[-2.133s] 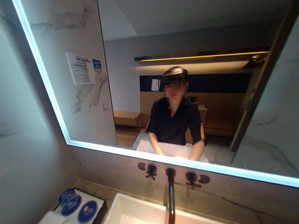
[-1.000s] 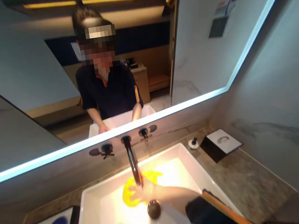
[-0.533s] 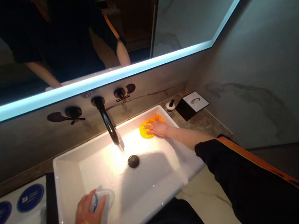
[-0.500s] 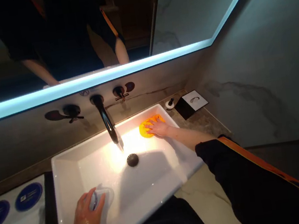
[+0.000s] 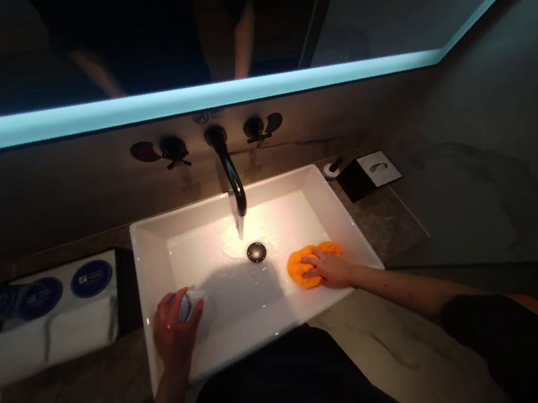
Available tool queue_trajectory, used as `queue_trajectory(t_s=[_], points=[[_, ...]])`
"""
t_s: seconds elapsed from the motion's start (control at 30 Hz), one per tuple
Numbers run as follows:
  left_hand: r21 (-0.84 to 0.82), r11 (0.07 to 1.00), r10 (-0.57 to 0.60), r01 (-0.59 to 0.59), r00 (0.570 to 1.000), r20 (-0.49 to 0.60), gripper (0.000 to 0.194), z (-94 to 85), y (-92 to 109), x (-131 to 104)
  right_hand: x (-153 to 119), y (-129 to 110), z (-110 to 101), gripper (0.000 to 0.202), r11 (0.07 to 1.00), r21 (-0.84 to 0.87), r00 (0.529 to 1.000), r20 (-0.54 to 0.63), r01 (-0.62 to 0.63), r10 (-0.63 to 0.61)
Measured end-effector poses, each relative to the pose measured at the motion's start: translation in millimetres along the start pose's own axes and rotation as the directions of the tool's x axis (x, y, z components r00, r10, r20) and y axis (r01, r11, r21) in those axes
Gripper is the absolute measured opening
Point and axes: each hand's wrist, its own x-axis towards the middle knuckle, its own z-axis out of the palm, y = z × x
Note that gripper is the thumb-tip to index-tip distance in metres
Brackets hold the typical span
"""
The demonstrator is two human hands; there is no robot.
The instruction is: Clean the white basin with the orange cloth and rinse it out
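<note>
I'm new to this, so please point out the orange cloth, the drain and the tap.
orange cloth (image 5: 300,268), head view, bare left part beside the fingers.
drain (image 5: 256,252), head view, middle of the plug.
tap (image 5: 230,170), head view, curved spout.

The left hand (image 5: 174,330) is covering most of a clear object (image 5: 189,304), blurring what it is. Labels on the blue discs (image 5: 91,279) at left are reading too small.

text: none legible | blue round labels (image 5: 91,279) on tray left of sink (image 5: 149,246): print too small and blurred to read | white card (image 5: 379,168) right of sink: grey mark only, no letters made out
</note>
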Motion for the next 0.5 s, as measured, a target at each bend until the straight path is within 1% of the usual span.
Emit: queue_trajectory(t_s=[0.1,0.2,0.27,0.33,0.4,0.47,0.5], points=[[0.007,0.998,0.065,-0.065,0.994,-0.091,0.053,-3.0,3,0,17,-27,-2,0.058,0.992,-0.013,0.992,0.048,0.122,-0.121],[0.028,0.994,0.111,-0.108,0.983,-0.149,0.044,-6.9,4,0,50,-62,0,0.062,0.962,-0.012,0.961,0.037,0.274,-0.273],[0.053,0.986,0.165,-0.158,0.970,-0.179,0.041,-9.1,1,0,75,-93,2,0.061,0.933,-0.003,0.933,0.007,0.359,-0.359],[0.095,0.972,0.229,-0.215,0.957,-0.178,0.038,-10.8,-2,-1,100,-128,2,0.058,0.902,0.003,0.902,-0.045,0.431,-0.430],[0.141,0.956,0.276,-0.257,0.951,-0.140,0.034,-12.1,-4,-3,120,-161,0,0.055,0.879,0.012,0.877,-0.083,0.476,-0.474],[0.176,0.943,0.302,-0.284,0.949,-0.087,0.030,-12.4,-3,-4,133,-184,-3,0.051,0.870,0.033,0.869,-0.087,0.492,-0.488],[0.189,0.938,0.306,-0.290,0.950,-0.060,0.028,-12.0,-3,-5,136,-190,-4,0.048,0.870,0.050,0.871,-0.077,0.490,-0.485]])
